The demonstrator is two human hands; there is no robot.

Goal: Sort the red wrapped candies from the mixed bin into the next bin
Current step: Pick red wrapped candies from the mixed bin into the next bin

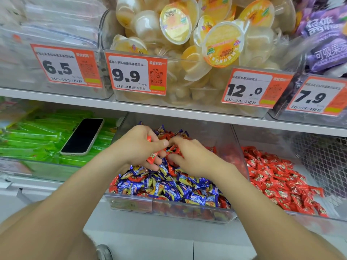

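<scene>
The left hand [139,145] curls around several red wrapped candies [153,158]. The right hand [193,156], touching it at 3 o'clock, has thumb and forefinger either side of another red one; whether they grip it I cannot tell. Both hands are over the mixed bin [169,209] of blue and red sweets. The next bin [262,136], at 3 o'clock, holds a red pile [277,177]. At 9 o'clock a phone [82,136] lies on green packets [32,141]. At 12 o'clock are jelly cups [223,44].
</scene>
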